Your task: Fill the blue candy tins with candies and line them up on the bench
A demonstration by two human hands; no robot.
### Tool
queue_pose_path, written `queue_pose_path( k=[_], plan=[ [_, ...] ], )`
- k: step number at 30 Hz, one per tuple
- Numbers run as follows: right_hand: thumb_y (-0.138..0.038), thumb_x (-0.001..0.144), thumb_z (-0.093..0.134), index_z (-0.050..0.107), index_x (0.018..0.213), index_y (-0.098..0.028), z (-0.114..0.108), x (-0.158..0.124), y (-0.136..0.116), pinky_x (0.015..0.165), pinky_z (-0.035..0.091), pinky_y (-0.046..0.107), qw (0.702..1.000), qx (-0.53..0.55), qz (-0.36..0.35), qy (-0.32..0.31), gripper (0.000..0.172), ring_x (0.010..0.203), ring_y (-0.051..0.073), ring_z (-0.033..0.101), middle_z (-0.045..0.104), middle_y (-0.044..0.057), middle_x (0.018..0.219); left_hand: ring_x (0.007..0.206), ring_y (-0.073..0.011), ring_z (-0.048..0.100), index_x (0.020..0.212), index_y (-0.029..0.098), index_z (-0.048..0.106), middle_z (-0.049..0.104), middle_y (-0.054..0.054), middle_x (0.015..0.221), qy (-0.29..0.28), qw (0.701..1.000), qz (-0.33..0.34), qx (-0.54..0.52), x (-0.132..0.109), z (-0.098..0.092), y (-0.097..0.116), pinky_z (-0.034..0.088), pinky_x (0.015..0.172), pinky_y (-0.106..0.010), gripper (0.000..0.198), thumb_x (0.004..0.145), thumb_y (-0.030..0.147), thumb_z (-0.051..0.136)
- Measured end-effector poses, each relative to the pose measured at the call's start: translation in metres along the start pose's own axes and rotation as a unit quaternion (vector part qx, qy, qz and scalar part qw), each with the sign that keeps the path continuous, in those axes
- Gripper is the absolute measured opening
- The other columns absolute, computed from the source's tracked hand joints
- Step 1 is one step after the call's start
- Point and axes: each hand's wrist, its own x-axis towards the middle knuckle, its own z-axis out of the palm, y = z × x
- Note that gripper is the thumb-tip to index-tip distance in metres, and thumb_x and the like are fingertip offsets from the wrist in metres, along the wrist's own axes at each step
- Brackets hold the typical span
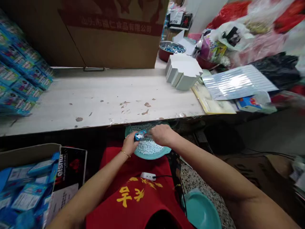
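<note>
A teal bowl (164, 150) full of small white pellets (149, 147) rests on my lap, just under the table's front edge. My left hand (130, 143) is closed on a small blue container (139, 135) held over the pellets. My right hand (162, 134) is closed beside it, fingers curled at the container's right end; what they pinch is hidden. A gold bracelet (125, 154) circles my left wrist.
A worn white table (95, 98) carries a big cardboard box (107, 31), stacked white cartons (183, 73), blue packets (16, 70) at left, a metal bowl (172, 48) and plastic bags at right. An open box of blue packets (26, 187) stands lower left; another teal bowl (202, 213) lies lower right.
</note>
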Motion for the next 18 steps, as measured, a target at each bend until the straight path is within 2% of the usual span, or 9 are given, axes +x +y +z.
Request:
queue_pose_path(
  k=[5, 8, 12, 15, 16, 18],
  plan=[
    [-0.025, 0.079, 0.045, 0.059, 0.099, -0.02, 0.015, -0.017, 0.025, 0.066, 0.044, 0.031, 0.994, 0.024, 0.029, 0.105, 0.025, 0.083, 0.023, 0.06, 0.064, 0.008, 0.094, 0.093, -0.0196, 0.056, 0.107, 0.014, 0.052, 0.061, -0.007, 0.101, -0.002, 0.998, 0.0, -0.063, -0.004, -0.005, 0.001, 0.043, 0.085, -0.033, 0.04, 0.067, 0.014, 0.055],
    [-0.033, 0.078, 0.052, 0.055, 0.109, -0.023, 0.027, -0.014, 0.038, 0.071, 0.044, 0.029, 0.978, 0.083, 0.034, 0.19, 0.033, 0.09, 0.02, 0.058, 0.062, 0.005, 0.1, 0.087, -0.0174, 0.057, 0.106, 0.014, 0.051, 0.061, -0.005, 0.095, -0.001, 0.992, 0.006, -0.123, -0.005, -0.016, 0.01, 0.044, 0.081, -0.031, 0.038, 0.069, 0.017, 0.055],
    [-0.035, 0.074, 0.059, 0.046, 0.121, -0.026, 0.027, 0.002, 0.029, 0.075, 0.045, 0.027, 0.953, 0.138, -0.091, 0.252, 0.05, 0.094, 0.018, 0.056, 0.055, 0.004, 0.114, 0.083, -0.0178, 0.057, 0.101, 0.012, 0.055, 0.062, -0.006, 0.094, -0.007, 0.982, 0.035, -0.183, -0.01, -0.04, 0.05, 0.045, 0.079, -0.032, 0.033, 0.069, 0.021, 0.058],
    [-0.031, 0.076, 0.055, 0.047, 0.119, -0.026, 0.008, 0.013, 0.016, 0.074, 0.046, 0.028, 0.93, 0.153, -0.194, 0.273, 0.045, 0.093, 0.019, 0.057, 0.055, 0.004, 0.114, 0.087, -0.0198, 0.058, 0.099, 0.012, 0.057, 0.063, -0.008, 0.096, -0.013, 0.973, 0.075, -0.218, -0.009, -0.067, 0.076, 0.046, 0.08, -0.033, 0.033, 0.07, 0.027, 0.06],
    [-0.032, 0.077, 0.053, 0.048, 0.117, -0.025, -0.002, 0.019, 0.015, 0.073, 0.046, 0.029, 0.922, 0.154, -0.216, 0.282, 0.041, 0.091, 0.019, 0.057, 0.057, 0.005, 0.109, 0.093, -0.0206, 0.057, 0.105, 0.012, 0.055, 0.062, -0.009, 0.102, 0.024, 0.972, 0.086, -0.215, -0.008, -0.08, 0.075, 0.045, 0.084, -0.034, 0.041, 0.068, 0.028, 0.063],
    [-0.037, 0.078, 0.05, 0.051, 0.112, -0.022, -0.023, 0.04, 0.024, 0.068, 0.046, 0.031, 0.911, 0.134, -0.222, 0.322, 0.038, 0.084, 0.021, 0.058, 0.06, 0.007, 0.102, 0.103, -0.02, 0.053, 0.117, 0.016, 0.047, 0.057, -0.009, 0.113, 0.133, 0.973, 0.066, -0.174, -0.016, -0.116, 0.053, 0.042, 0.09, -0.033, 0.055, 0.067, 0.03, 0.065]
  ],
)
